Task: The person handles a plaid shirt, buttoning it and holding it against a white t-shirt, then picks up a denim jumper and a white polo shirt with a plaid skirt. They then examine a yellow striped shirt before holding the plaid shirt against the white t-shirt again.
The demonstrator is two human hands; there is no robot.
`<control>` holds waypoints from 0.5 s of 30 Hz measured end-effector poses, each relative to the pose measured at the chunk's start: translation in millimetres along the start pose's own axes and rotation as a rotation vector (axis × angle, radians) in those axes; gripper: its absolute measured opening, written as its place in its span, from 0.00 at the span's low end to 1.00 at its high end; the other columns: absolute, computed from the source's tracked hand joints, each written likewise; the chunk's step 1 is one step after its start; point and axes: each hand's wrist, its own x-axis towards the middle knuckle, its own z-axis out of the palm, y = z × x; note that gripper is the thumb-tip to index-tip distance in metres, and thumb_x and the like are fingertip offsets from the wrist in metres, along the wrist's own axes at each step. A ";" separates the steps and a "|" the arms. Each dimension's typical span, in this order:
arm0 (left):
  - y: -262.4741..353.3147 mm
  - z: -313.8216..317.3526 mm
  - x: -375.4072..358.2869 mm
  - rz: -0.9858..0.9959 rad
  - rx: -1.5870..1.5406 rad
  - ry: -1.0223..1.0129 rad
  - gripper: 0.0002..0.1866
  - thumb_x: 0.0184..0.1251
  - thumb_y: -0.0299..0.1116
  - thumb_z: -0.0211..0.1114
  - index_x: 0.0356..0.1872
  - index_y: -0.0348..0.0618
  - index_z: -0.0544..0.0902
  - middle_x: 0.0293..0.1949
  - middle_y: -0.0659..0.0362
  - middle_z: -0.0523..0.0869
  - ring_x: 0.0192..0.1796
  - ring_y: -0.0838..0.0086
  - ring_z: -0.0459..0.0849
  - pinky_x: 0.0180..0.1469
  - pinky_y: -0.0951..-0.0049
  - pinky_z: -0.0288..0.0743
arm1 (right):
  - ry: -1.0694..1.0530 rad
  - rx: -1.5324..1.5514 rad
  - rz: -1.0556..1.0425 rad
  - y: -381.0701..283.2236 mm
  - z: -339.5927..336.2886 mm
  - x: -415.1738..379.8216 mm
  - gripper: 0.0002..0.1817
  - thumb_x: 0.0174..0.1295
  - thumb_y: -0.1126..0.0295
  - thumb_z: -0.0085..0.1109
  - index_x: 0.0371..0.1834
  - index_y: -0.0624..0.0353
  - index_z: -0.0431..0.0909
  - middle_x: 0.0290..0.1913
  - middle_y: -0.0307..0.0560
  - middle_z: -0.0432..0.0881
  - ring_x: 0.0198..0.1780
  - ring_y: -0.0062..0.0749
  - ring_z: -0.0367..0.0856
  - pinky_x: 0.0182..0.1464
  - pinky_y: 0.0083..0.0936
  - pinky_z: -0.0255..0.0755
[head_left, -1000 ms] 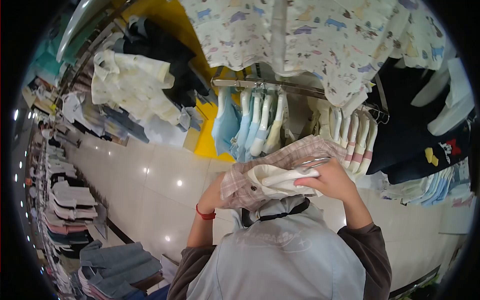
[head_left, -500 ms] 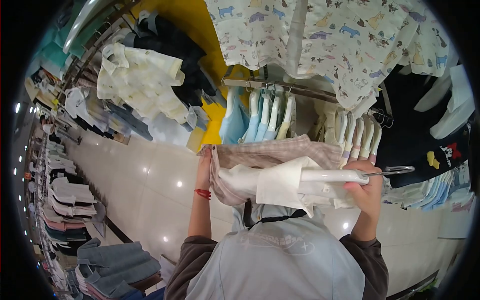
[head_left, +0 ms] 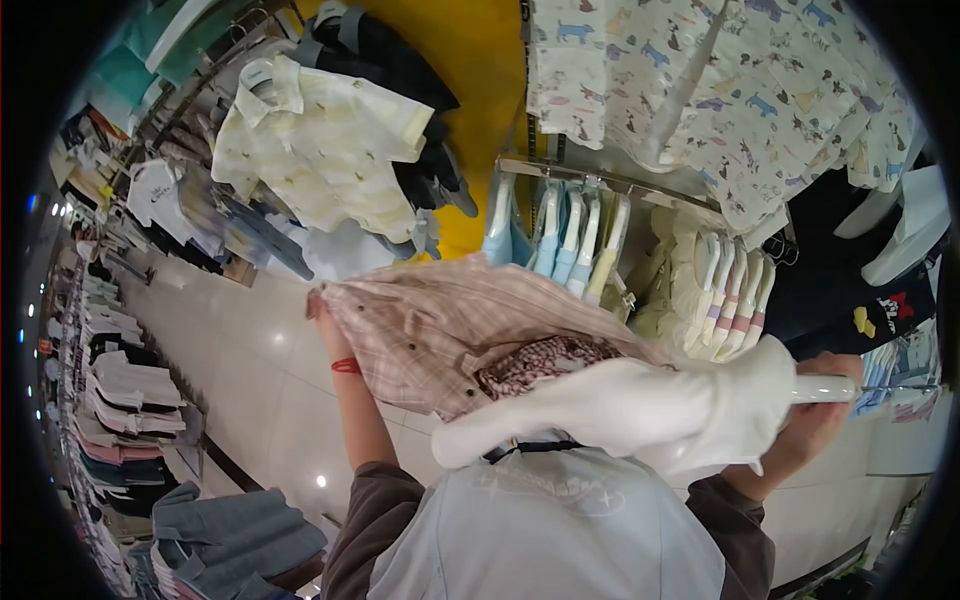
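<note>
Plaid garment [head_left: 400, 325] and hanger [head_left: 822, 388], held out before you.
Your left grip [head_left: 324, 312] pinches the garment's outer corner, likely soft and light, best held by its edge; your right grip [head_left: 815, 430] closes on the hanger's bare end, likely stiff and slick.

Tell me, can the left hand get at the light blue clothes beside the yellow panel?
Probably not freely: the left hand grips the plaid garment, spread between it and the blue clothes.
</note>
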 end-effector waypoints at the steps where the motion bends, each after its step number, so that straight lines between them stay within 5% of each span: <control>1: 11.8 -13.7 9.7 -0.033 -0.108 -0.024 0.23 0.72 0.45 0.45 0.56 0.38 0.69 0.50 0.58 0.75 0.50 0.73 0.74 0.53 0.73 0.68 | 0.067 -0.042 -0.036 -2.9 -2.0 -3.2 0.38 0.50 0.31 0.51 0.32 0.64 0.69 0.23 0.41 0.71 0.22 0.21 0.68 0.25 0.17 0.60; 5: 145.3 75.6 -36.9 -0.216 -0.383 -0.196 0.23 0.72 0.45 0.44 0.58 0.38 0.67 0.52 0.56 0.75 0.54 0.69 0.75 0.57 0.69 0.69 | 0.058 -0.040 -0.004 -19.2 -5.4 -20.6 0.38 0.50 0.31 0.51 0.32 0.65 0.69 0.23 0.42 0.71 0.23 0.23 0.69 0.26 0.18 0.61; 9: 188.7 145.9 -64.4 -0.156 -0.361 -0.533 0.22 0.71 0.44 0.47 0.59 0.41 0.68 0.56 0.56 0.73 0.58 0.68 0.73 0.59 0.67 0.68 | -0.102 -0.002 -0.008 -25.2 -9.7 -33.5 0.37 0.48 0.35 0.58 0.32 0.67 0.70 0.24 0.44 0.71 0.22 0.22 0.67 0.26 0.18 0.59; 12: 202.8 210.3 -55.7 -0.008 -0.389 -0.512 0.20 0.71 0.39 0.48 0.59 0.40 0.68 0.57 0.56 0.72 0.57 0.69 0.73 0.59 0.69 0.67 | -0.114 0.027 0.014 -25.1 -15.7 -45.0 0.38 0.45 0.36 0.61 0.33 0.68 0.70 0.24 0.44 0.72 0.22 0.21 0.66 0.25 0.17 0.57; 15: 218.1 266.5 -54.0 -0.174 -0.490 -0.603 0.18 0.72 0.37 0.47 0.58 0.39 0.68 0.57 0.56 0.72 0.57 0.71 0.72 0.60 0.71 0.66 | -0.061 0.035 0.044 -28.0 -28.1 -57.1 0.38 0.43 0.37 0.63 0.33 0.68 0.70 0.24 0.44 0.72 0.22 0.21 0.66 0.25 0.17 0.57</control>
